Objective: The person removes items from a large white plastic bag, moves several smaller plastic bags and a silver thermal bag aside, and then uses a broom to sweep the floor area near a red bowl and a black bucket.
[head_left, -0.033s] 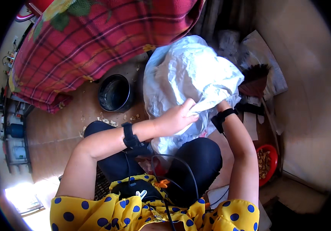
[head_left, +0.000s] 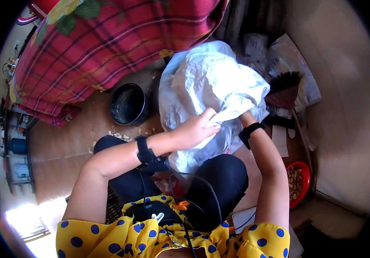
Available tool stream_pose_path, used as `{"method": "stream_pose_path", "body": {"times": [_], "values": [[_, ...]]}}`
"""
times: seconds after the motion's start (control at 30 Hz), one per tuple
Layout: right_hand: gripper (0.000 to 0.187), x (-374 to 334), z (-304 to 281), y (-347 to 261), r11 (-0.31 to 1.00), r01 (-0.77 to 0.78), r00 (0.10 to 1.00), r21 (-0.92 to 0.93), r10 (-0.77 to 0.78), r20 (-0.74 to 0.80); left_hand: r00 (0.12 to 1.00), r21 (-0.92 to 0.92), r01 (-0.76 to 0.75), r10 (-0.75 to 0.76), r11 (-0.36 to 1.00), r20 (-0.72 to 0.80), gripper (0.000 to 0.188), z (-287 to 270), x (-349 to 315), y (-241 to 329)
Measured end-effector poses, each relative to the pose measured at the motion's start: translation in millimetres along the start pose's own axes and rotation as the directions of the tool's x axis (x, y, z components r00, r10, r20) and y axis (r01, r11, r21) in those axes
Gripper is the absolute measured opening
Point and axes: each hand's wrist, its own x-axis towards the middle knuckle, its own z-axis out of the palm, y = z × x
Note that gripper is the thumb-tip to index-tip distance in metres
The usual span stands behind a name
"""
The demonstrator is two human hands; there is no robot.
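At centre frame, our left hand [head_left: 194,130] pinches a crinkled white plastic bag [head_left: 210,79]; it mostly hides our right hand [head_left: 247,118], whose grip we cannot tell.

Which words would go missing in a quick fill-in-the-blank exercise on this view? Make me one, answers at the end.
1. The left hand grips the bag, which is coloured ____.
2. The right hand is mostly hidden by the ____.
3. The black pot stands to the ____ of the bag.
4. The bowl near the picture's right side is coloured ____.

Missing words: white; bag; left; red.
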Motion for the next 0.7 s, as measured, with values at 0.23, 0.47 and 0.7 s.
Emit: {"method": "stream_pose_path", "body": {"times": [0.23, 0.47, 0.7], "values": [[0.04, -12, 13, 3, 0.998, 0.017, 0.999, -0.06, -0.014, 0.044, 0.983, -0.051, 0.061, -0.051, 0.997, 0.179, 0.028, -3, -14, -10], [0.04, -10, 9, 5, 0.998, 0.034, 0.998, -0.059, -0.031, 0.059, 0.95, -0.204, 0.02, 0.045, 0.979, 0.309, 0.036, -19, -32, 2], [0.04, -40, 15, 2, 0.998, 0.047, 0.977, -0.029, -0.04, 0.21, 0.984, 0.456, 0.116, -0.164, 0.883, 0.067, 0.075, -18, 19, -33]]}}
